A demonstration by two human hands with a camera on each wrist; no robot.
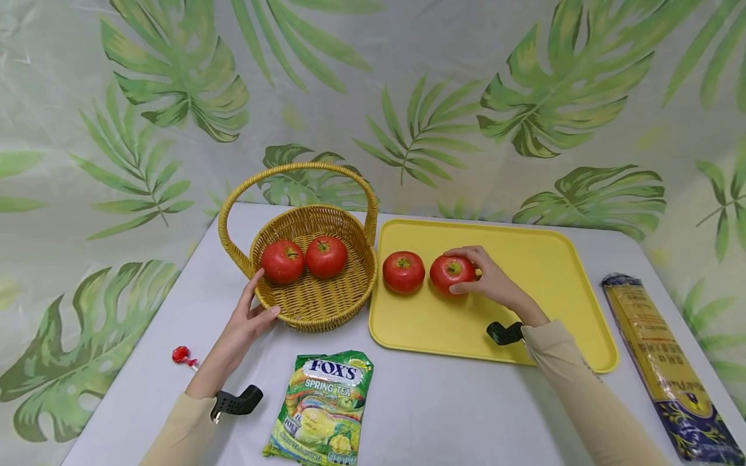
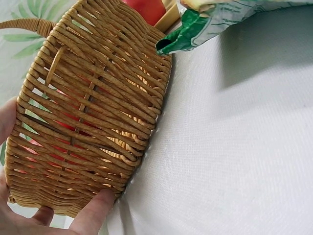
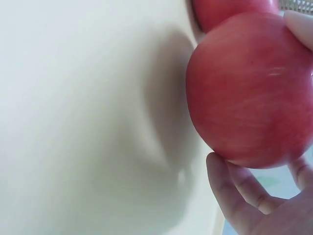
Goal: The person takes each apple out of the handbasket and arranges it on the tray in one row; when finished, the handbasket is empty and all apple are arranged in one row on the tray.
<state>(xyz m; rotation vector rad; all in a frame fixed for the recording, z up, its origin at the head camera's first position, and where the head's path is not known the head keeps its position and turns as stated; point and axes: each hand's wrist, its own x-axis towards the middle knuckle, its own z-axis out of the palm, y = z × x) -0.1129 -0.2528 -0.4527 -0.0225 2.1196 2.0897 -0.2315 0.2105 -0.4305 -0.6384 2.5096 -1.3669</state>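
"What have your fingers got?"

"On my right hand [image 1: 495,283] they're curled round an apple [image 1: 445,273], thumb on the near side. On my left hand [image 1: 240,329] they're spread wide, touching the near left side of the basket [image 1: 332,318]."

"Where's that apple?"

"At the tray [image 1: 524,249]; I can't tell whether its base touches. Another apple [image 1: 403,272] sits on the tray, just to its left."

"And in the basket?"

"A third apple [image 1: 282,262] and a fourth apple [image 1: 326,256], side by side."

"Further out?"

"On the desk [image 1: 443,414], a candy bag [image 1: 323,408] lies in front of the basket and a lollipop [image 1: 181,354] near my left wrist. A long packet [image 1: 664,362] lies right of the tray. Behind everything hangs a leafy cloth [image 1: 315,123]."
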